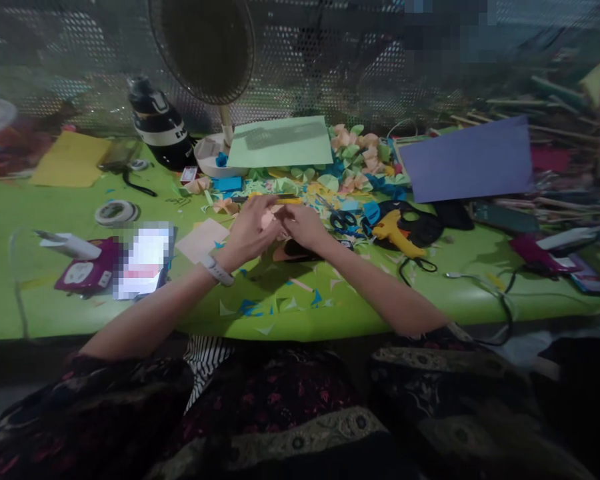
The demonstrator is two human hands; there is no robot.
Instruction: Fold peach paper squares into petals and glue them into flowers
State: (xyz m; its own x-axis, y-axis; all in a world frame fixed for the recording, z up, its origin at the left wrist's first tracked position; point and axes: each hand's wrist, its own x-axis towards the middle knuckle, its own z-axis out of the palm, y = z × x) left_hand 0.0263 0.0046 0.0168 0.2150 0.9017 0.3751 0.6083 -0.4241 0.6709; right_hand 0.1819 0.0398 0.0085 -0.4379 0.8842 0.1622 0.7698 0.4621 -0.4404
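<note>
My left hand (253,228), with a white band on its wrist, and my right hand (304,225) meet over the middle of the green table (180,320). Between their closed fingers is a small peach paper piece (268,219), mostly covered by the fingers. A dark flat object (300,251) lies below my right hand; its kind is unclear. Left of my left hand rests a peach paper sheet (203,240). Dark-handled scissors (343,219) and a yellow glue gun (398,233) lie to the right. Small paper scraps (253,307) are scattered nearer to me.
Behind my hands are a pile of paper flowers (360,150), a green sheet (280,143) and a purple sheet (467,160). A fan (205,50) and a black bottle (163,130) stand behind, left. A lit phone (144,260) and a tape roll (116,213) lie left. Cables (500,300) run right.
</note>
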